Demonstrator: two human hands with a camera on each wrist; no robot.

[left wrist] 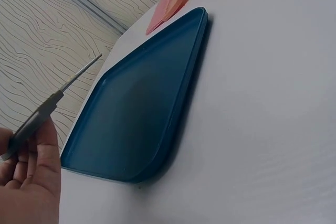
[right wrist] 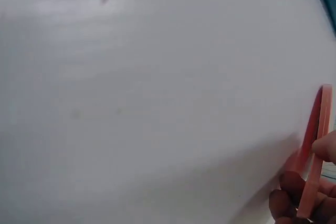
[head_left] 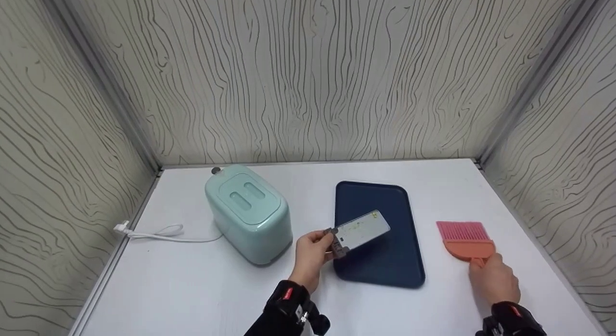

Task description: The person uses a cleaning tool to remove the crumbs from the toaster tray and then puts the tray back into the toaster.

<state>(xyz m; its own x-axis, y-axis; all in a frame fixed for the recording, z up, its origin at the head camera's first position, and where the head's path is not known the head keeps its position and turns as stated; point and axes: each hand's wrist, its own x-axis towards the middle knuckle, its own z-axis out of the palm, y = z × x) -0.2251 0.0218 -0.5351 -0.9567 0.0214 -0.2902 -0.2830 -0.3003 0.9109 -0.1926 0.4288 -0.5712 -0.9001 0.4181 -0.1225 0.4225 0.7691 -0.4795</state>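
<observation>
Head view: Your left grip (head_left: 310,256) pinches the grey handle (head_left: 338,243) of a flat crumb tray (head_left: 363,231), thumb on top. The crumb tray's pale plate carries yellow specks (head_left: 375,214) and overhangs the left side of a navy serving tray (head_left: 382,268). That serving tray lies on the white table (head_left: 183,288), right of its middle, between back and front edges. Your right grip (head_left: 495,278) is wrapped about the handle of an orange brush (head_left: 468,249) near the table's right edge, pink bristles (head_left: 463,230) toward the back edge. A mint-green toaster (head_left: 250,215) stands left of the serving tray, toward the table's back-left corner; its white cord (head_left: 192,239) runs to a plug (head_left: 122,226) at the left edge.

Left wrist view: Crumb tray seen edge-on and tilted, handle between your thumb and fingers. It is apart from the serving tray, whose near corner and raised rim show clearly. The brush and part of your right grip appear at the top.

Right wrist view: Brush edge-on, its handle held between your thumb and fingers, beside bare table surface. Whether the bristles touch the table, cannot tell. A piece of the serving tray shows at upper right.
</observation>
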